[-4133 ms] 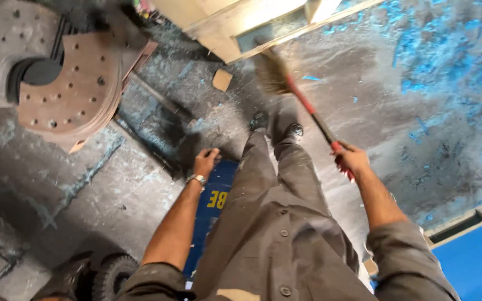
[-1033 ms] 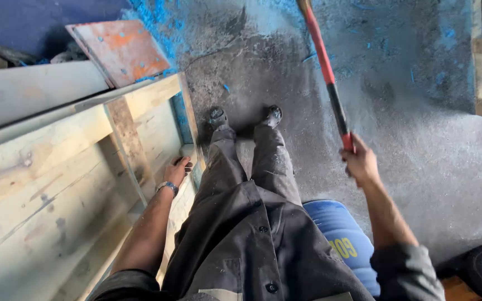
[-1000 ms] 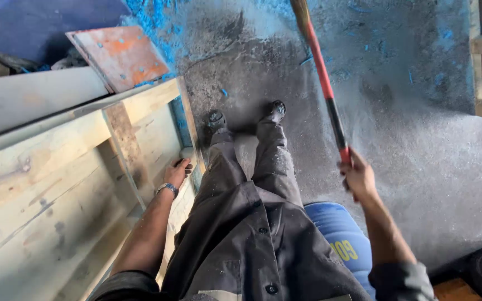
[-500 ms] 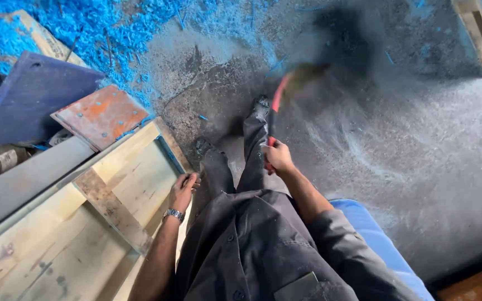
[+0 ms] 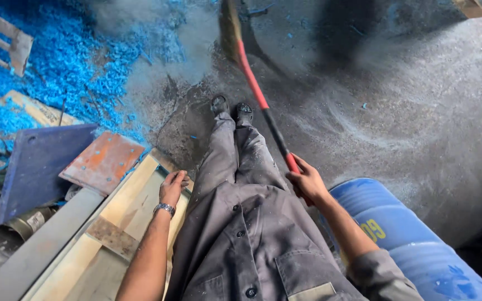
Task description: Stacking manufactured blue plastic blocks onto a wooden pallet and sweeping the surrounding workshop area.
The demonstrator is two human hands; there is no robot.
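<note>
Head view, looking straight down the person's grey work overalls (image 5: 252, 234): nearest the body, the left hand (image 5: 172, 188) rests with fingers curled over the top edge of a pale wooden crate wall (image 5: 124, 223), apparently as a brace, a metal wristwatch (image 5: 164, 209) on that wrist. The right hand (image 5: 308, 183) has its grip wrapped firmly around the lower end of a long broom handle, red with a black middle section (image 5: 263, 108), held one-handed and angled forward so that the straw-coloured broom head (image 5: 230, 25) reaches the floor well ahead of the black shoes (image 5: 231, 106). Just beside the right forearm lies a blue plastic drum (image 5: 408, 239) on its side. To the left, beyond the crate, a rusty orange metal plate (image 5: 102, 161) leans on a dark blue flat panel (image 5: 34, 167). Farther out, the grey concrete floor (image 5: 397, 100) shows curved dusty streaks, and loose bright blue plastic shavings (image 5: 68, 61) are heaped at the far left, near where the broom head sits; dust blurs that area.
</note>
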